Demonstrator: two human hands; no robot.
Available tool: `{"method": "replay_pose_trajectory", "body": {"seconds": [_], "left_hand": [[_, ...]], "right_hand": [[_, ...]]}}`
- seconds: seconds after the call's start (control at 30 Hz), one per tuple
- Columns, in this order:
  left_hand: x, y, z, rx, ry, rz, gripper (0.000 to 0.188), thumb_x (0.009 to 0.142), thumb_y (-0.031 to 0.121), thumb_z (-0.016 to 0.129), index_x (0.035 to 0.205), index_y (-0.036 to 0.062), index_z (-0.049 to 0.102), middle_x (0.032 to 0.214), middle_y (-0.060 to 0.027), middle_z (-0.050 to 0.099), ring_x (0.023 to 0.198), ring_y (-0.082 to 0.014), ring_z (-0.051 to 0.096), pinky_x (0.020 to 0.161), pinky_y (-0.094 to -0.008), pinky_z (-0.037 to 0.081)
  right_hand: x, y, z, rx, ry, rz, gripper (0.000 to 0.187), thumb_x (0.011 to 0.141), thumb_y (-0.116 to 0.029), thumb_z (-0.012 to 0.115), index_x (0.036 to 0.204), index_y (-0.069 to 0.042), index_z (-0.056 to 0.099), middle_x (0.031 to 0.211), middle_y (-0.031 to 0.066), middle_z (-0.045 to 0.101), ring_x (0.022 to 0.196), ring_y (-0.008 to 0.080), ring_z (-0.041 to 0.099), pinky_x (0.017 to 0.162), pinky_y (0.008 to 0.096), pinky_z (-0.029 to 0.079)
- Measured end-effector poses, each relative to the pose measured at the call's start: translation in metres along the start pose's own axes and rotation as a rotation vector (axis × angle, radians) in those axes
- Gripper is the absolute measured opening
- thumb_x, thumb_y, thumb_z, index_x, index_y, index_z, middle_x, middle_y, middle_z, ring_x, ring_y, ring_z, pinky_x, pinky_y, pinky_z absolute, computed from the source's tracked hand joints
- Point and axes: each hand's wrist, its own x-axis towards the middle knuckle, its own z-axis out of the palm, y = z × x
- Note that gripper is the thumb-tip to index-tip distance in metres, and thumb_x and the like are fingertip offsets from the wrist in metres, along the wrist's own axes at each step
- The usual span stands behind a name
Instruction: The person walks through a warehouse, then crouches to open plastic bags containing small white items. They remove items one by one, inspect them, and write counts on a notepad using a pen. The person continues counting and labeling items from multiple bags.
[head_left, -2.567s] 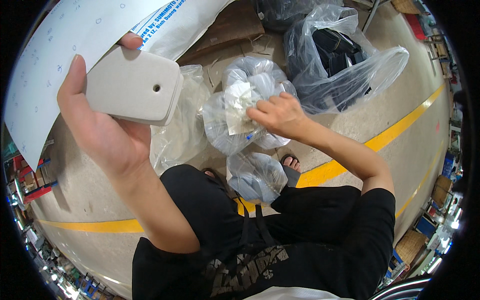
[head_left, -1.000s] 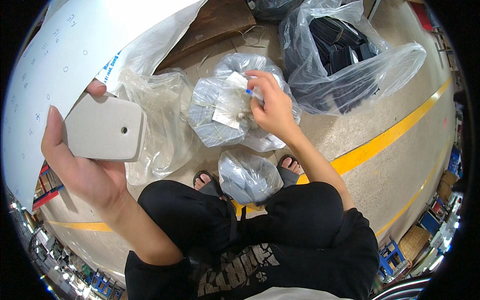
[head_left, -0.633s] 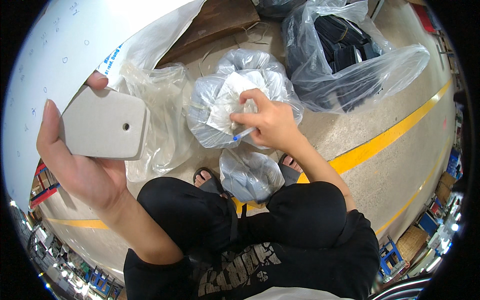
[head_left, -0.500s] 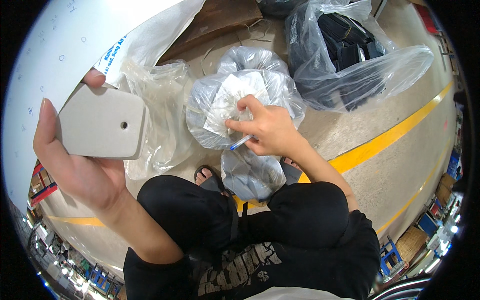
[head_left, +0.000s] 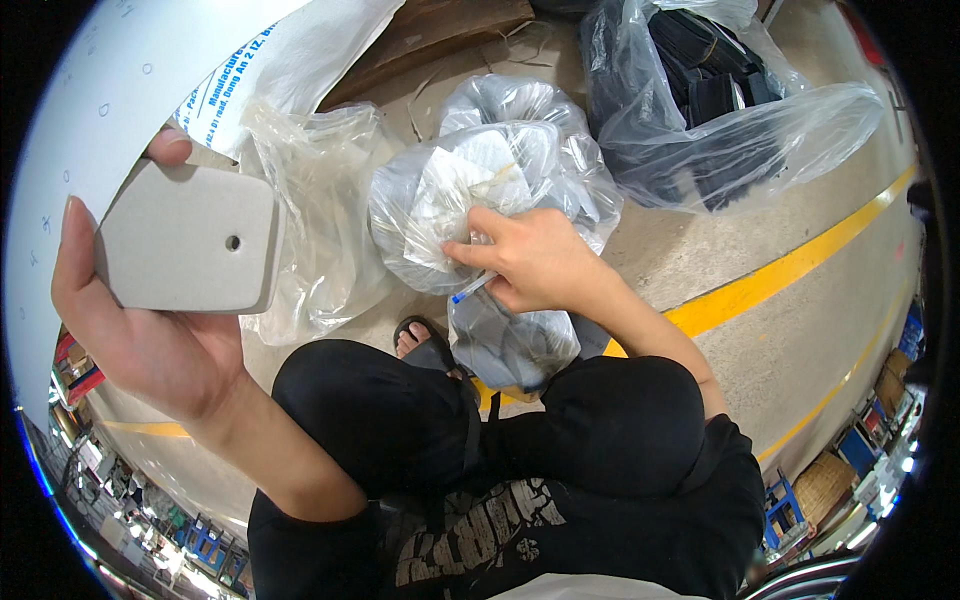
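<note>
At the left, my left hand (head_left: 150,345) is closed round a flat light-grey slab (head_left: 180,240) with cut corners and a small round hole. My right hand (head_left: 530,260) presses thumb and fingers onto a clear plastic bag (head_left: 580,190) packed with grey things. A white paper slip (head_left: 470,175) shows under the film by my fingertips. Tucked in the same hand is a pen (head_left: 474,287) with a blue tip, pointing down-left. Whether the fingers also pinch the film is hard to tell. Below, between my feet, stands another clear bag (head_left: 515,345) of grey things.
A crumpled clear bag (head_left: 320,220) lies between the slab and the packed bag. An open clear bag (head_left: 720,150) of black items stands at the back right. A white sheet (head_left: 90,90) covers the upper left; a brown board (head_left: 430,40) lies behind. Yellow tape (head_left: 790,265) crosses the floor.
My view has shifted slightly. The left hand and slab sit a little farther left in it; the right fingers have drawn closer together on the bag.
</note>
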Motion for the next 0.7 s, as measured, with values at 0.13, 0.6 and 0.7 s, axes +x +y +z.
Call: {"method": "replay_pose_trajectory", "body": {"seconds": [0.13, 0.6, 0.7], "left_hand": [[0.002, -0.002, -0.015, -0.055, -0.126, 0.032, 0.045, 0.105, 0.034, 0.032, 0.125, 0.0016, 0.056, 0.116, -0.0144, 0.066, 0.108, -0.0193, 0.065, 0.090, -0.0309, 0.057], [0.005, 0.001, -0.025, -0.175, -0.268, 0.044, 0.042, 0.106, 0.030, 0.032, 0.127, -0.0006, 0.053, 0.118, -0.0183, 0.066, 0.108, -0.0226, 0.066, 0.093, -0.0348, 0.057], [0.005, -0.001, -0.026, -0.158, -0.277, 0.083, 0.041, 0.107, 0.027, 0.031, 0.128, -0.0017, 0.052, 0.118, -0.0203, 0.066, 0.108, -0.0247, 0.066, 0.093, -0.0365, 0.058]], "right_hand": [[0.001, 0.000, 0.004, 0.000, 0.011, -0.003, 0.062, 0.065, -0.019, 0.075, 0.126, -0.022, 0.062, 0.101, 0.0055, 0.056, 0.064, 0.0269, 0.065, 0.054, 0.0387, 0.052], [-0.001, -0.010, -0.013, -0.093, 0.003, 0.211, 0.052, 0.071, -0.018, 0.074, 0.121, -0.019, 0.064, 0.097, 0.0062, 0.059, 0.065, 0.0266, 0.067, 0.056, 0.0386, 0.052], [-0.004, -0.006, -0.018, -0.067, -0.053, 0.124, 0.048, 0.071, -0.017, 0.073, 0.119, -0.021, 0.067, 0.096, 0.0061, 0.059, 0.067, 0.0264, 0.067, 0.056, 0.0383, 0.052]]}}
